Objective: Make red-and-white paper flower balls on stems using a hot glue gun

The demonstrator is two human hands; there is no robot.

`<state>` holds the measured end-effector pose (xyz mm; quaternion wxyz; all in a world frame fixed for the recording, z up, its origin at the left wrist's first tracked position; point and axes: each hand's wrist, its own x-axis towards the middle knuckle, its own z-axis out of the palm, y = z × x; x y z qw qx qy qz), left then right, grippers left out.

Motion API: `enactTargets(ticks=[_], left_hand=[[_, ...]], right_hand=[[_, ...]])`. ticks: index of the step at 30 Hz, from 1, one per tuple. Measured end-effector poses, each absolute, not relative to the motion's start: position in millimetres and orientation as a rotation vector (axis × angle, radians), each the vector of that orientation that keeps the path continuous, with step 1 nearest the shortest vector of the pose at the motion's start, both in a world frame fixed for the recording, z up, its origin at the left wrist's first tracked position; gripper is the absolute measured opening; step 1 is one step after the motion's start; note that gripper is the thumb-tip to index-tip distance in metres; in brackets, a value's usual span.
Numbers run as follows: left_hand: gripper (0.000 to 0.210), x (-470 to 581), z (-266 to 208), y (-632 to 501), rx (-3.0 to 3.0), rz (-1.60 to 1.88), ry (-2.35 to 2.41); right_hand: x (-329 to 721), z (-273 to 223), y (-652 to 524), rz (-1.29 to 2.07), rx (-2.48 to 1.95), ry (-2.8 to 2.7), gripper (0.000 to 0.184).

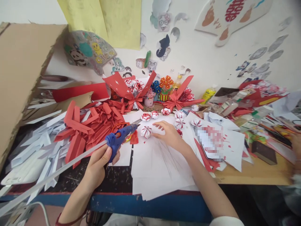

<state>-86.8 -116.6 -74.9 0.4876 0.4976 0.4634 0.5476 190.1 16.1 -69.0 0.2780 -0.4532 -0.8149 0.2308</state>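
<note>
My left hand (100, 161) is closed around the handle of a blue hot glue gun (116, 139). A long whitish glue stick (58, 174) runs out of its back toward the lower left. The gun's nozzle points right, just above a round red-and-white folded paper flower (146, 132) on white paper sheets (155, 169). My right hand (170, 135) is beside that flower with thumb and fingers apart; the thumb tip is very close to it, and I cannot tell if they touch. More such paper flowers (146, 116) sit just behind.
Folded red paper strips (94, 125) and white strips (35, 153) are heaped on the left, beside a cardboard panel (25, 62). Red-wrapped bouquets (134, 91) stand against the wall. A phone (210, 142) lies on papers at right. Another person's hand (296, 146) shows at the far right.
</note>
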Motion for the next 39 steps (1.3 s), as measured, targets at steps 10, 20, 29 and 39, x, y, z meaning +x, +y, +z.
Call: enactTargets(ticks=[10, 20, 29, 39], left_hand=[[0.043, -84.2, -65.7, -87.4, 1.137, 1.2, 1.206], [0.045, -79.0, -57.2, -73.1, 1.261, 1.145, 1.147], [0.047, -95.4, -82.3, -72.2, 1.327, 1.119, 1.14], [0.047, -103.5, -88.3, -80.1, 1.343, 1.086, 1.214]], right_hand=[[208.0, -66.2, -25.3, 0.463, -1.591, -2.365, 0.004], [171.7, -83.5, 13.2, 0.592, -1.36, -2.096, 0.07], [156.1, -105.2, 20.2, 0.723, -1.125, -1.997, 0.054], [159.5, -108.2, 17.7, 0.707, -1.008, -2.041, 0.054]])
